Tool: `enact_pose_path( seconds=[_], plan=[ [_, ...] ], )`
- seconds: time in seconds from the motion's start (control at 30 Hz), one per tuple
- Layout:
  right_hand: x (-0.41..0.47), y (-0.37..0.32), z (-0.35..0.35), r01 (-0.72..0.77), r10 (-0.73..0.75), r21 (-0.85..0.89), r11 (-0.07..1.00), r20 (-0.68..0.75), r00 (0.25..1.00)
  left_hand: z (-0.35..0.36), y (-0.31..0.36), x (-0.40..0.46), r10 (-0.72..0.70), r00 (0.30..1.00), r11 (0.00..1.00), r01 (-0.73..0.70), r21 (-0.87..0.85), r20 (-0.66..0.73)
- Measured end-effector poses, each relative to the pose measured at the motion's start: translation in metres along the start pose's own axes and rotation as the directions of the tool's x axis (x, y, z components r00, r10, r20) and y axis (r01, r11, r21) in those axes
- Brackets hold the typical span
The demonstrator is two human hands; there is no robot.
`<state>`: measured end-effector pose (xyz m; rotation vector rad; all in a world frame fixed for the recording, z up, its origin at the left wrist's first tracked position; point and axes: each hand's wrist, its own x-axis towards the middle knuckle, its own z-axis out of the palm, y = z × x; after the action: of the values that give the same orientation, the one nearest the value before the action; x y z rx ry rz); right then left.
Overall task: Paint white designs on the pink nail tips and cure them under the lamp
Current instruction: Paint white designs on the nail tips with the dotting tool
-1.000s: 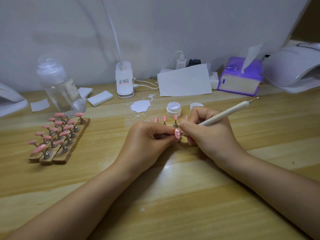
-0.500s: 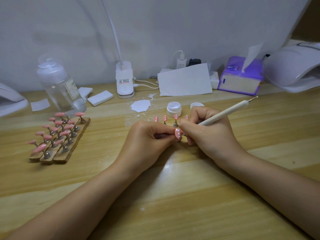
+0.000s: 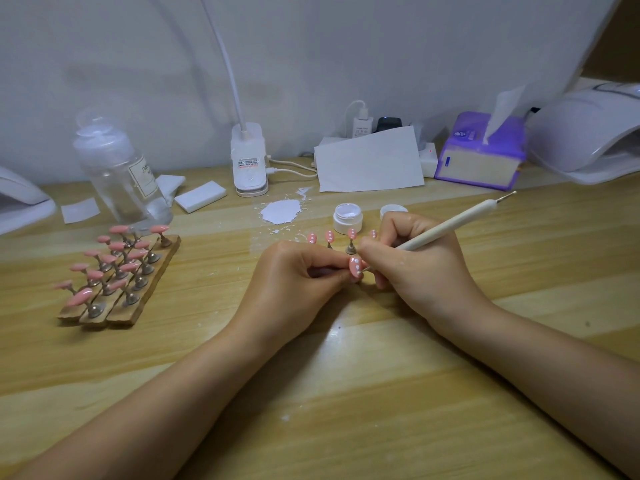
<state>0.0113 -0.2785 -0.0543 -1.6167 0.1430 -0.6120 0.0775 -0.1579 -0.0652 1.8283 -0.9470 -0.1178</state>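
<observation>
On the wooden table [image 3: 450, 393] (white wall behind), left hand [image 3: 294, 282] pinches a nail tip [image 3: 355, 266]; right hand [image 3: 419, 268] grips the dotting tool [image 3: 450, 225].

Bare wooden table [image 3: 346, 393] before the hands; behind, dotted nail tips [image 3: 329, 236], gel jar [image 3: 348, 218], seemingly close-packed.

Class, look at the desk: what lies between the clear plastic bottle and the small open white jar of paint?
In the head view, between the clear plastic bottle and the small open white jar lie a white rectangular block and a white paint smear.
</observation>
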Motion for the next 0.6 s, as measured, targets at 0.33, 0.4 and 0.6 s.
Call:
enact_pose_path(
  seconds=[0.33,0.4,0.6],
  plan=[
    [0.0000,0.0009,-0.0003,0.006,-0.006,-0.006,1.000,-0.003,1.000,0.0006,0.0009,0.0004,0.005,1.000,1.000,-0.005,-0.007,-0.007],
    [-0.0001,0.0009,-0.0004,0.010,-0.010,-0.015,1.000,-0.003,1.000,0.0008,0.0008,0.0008,0.002,1.000,1.000,-0.002,-0.001,-0.005],
    [0.0004,0.0025,-0.0010,0.011,-0.011,-0.012,1.000,-0.013,1.000,0.0009,0.0003,0.0009,0.001,1.000,1.000,-0.001,0.001,-0.006]
  ],
)
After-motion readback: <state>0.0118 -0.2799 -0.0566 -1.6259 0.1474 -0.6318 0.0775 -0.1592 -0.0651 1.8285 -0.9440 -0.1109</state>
